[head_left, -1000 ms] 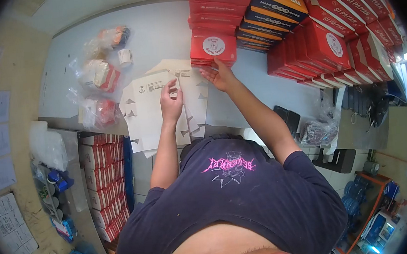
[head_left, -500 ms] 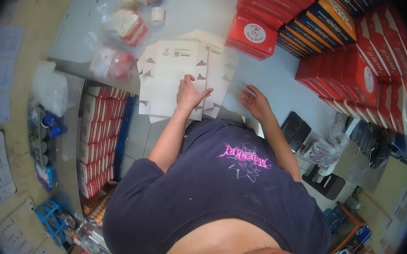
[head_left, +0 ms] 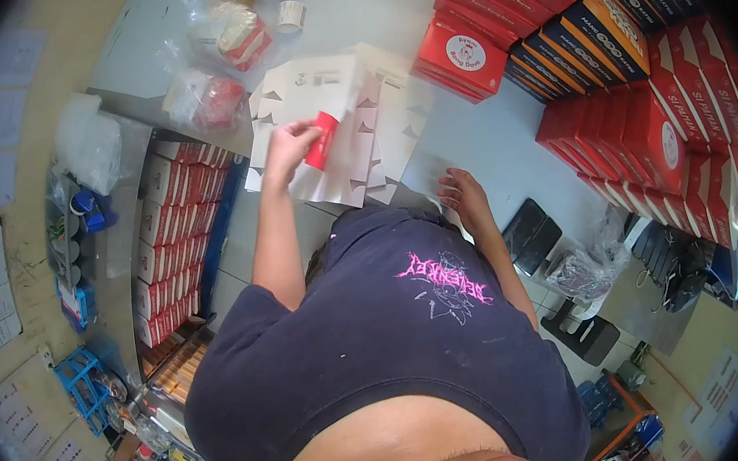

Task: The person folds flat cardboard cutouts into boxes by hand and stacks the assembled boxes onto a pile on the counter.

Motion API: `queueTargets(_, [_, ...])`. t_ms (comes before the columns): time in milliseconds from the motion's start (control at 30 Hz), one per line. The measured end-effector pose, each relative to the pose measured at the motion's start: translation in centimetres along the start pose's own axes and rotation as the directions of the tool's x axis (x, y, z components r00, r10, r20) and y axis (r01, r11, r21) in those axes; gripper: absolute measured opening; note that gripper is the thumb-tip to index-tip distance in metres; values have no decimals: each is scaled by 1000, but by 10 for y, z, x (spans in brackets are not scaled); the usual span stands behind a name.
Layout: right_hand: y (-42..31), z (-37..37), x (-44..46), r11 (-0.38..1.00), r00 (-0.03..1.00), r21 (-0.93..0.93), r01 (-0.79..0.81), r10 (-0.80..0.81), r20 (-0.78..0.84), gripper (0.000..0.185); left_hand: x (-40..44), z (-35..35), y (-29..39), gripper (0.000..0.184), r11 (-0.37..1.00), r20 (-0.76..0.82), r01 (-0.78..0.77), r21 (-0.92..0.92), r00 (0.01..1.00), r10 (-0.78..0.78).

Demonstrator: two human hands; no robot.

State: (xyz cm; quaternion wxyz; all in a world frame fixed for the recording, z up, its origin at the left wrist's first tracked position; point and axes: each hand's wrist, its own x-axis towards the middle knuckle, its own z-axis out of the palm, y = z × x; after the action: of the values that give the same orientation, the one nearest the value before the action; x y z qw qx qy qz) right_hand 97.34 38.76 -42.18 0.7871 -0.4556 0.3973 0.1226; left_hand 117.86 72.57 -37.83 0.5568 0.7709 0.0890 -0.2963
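My left hand (head_left: 292, 149) pinches the lifted edge of a flat cardboard box sheet (head_left: 290, 100), and part of its red printed underside (head_left: 321, 139) shows beside my fingers. The sheet is pale on top, blurred and bent upward. Under and beside it lie other flat sheets (head_left: 396, 121) with cut slots, on the grey table. My right hand (head_left: 465, 196) hovers right of the sheets near the table's front edge, fingers apart, holding nothing. Past it, a stack of red boxes (head_left: 459, 55) with a round white label stands at the back.
Plastic-wrapped packs (head_left: 216, 101) and a small white paper roll (head_left: 291, 16) sit at the back left. Orange and black boxes (head_left: 594, 31) and more red boxes (head_left: 636, 138) line the right. A black device (head_left: 531, 234) lies near the right front edge. Below left is a rack of boxes (head_left: 177, 222).
My right hand has left the red box stack and come back toward me. My left hand has moved left and taken hold of the top sheet, lifting its edge. The view has turned.
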Motion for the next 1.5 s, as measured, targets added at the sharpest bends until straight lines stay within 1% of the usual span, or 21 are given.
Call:
queueTargets(67, [-12, 14, -7, 947, 971, -240, 214, -179, 159, 43, -27, -14, 32, 31, 936, -170, -170, -308, 978, 121])
queueTargets(100, [-26, 30, -19, 946, 970, -241, 216, -179, 166, 43, -44, -19, 53, 29, 862, -173, -249, -442, 966, 191])
queueTargets(133, [-47, 55, -40, 838, 890, -336, 431, -331, 314, 52, -63, -21, 78, 28, 823, -196, -278, -496, 959, 206])
queueTargets(167, [-67, 79, -62, 677, 766, -386, 626, -441, 468, 62, -79, -18, 98, 27, 779, -219, -304, -548, 951, 218])
queueTargets(233, [-101, 124, -104, 378, 518, -355, 855, -633, 575, 70, -95, -8, 118, 27, 742, -229, -364, -563, 931, 283])
queueTargets(267, [-110, 138, -113, 373, 514, -354, 858, -638, 573, 70, -99, 0, 123, 27, 699, -234, -420, -579, 907, 350])
queueTargets(300, [-118, 150, -118, 121, 336, -356, 926, -692, 639, 66, -102, 12, 126, 27, 697, -229, -424, -578, 904, 360])
queueTargets(333, [-125, 155, -118, -141, 152, -340, 930, -695, 703, 63, -105, 25, 128, 26, 638, -201, -405, -655, 907, 369])
queueTargets(367, [-131, 156, -116, -151, 146, -345, 926, -701, 698, 63, -106, 37, 130, 26, 574, -173, -379, -726, 908, 381])
queueTargets(433, [-142, 156, -111, -489, -51, -377, 787, -660, 749, 52, -107, 55, 134, 29, 527, -139, -341, -778, 912, 386])
queueTargets(500, [-152, 158, -118, -487, -67, -390, 782, -687, 724, 47, -110, 70, 141, 32, 535, -177, -421, -732, 876, 448])
queueTargets(567, [-159, 157, -118, -479, -114, -444, 757, -767, 632, 46, -120, 82, 148, 39, 571, -120, -394, -720, 882, 456])
queueTargets(633, [-167, 158, -118, -524, -138, -463, 714, -755, 641, 45, -126, 93, 152, 46, 657, 20, -328, -678, 886, 463])
queueTargets(733, [-162, 150, -112, -550, -92, -474, 688, -714, 694, 38, -119, 92, 156, 40, 618, -19, -349, -705, 879, 476])
queueTargets(833, [-157, 147, -114, -599, -100, -490, 634, -691, 716, 37, -118, 90, 159, 29, 584, -31, -355, -729, 871, 491])
queueTargets(967, [-161, 141, -114, -523, -89, -535, 663, -766, 637, 42, -117, 94, 156, 26, 600, 23, -305, -739, 880, 475])
queueTargets(1033, [-163, 140, -121, -521, -91, -523, 675, -762, 641, 41, -118, 95, 161, 26, 543, -41, -341, -768, 871, 490])
queueTargets(1167, [-160, 133, -120, -545, -87, -465, 698, -708, 701, 38, -112, 96, 163, 24, 549, -59, -391, -738, 849, 525])
queueTargets(1267, [-156, 131, -116, -489, -100, -501, 714, -779, 619, 36, -119, 112, 155, 20, 686, -31, -421, -593, 864, 503])
queueTargets(1433, [-150, 129, -109, -390, -102, -537, 748, -867, 488, 31, -123, 123, 152, 21, 682, -37, -517, -517, 810, 585])
queueTargets(1500, [-169, 136, -121, -416, -117, -556, 720, -862, 493, 29, -120, 118, 151, 27, 704, 67, -476, -527, 803, 592])
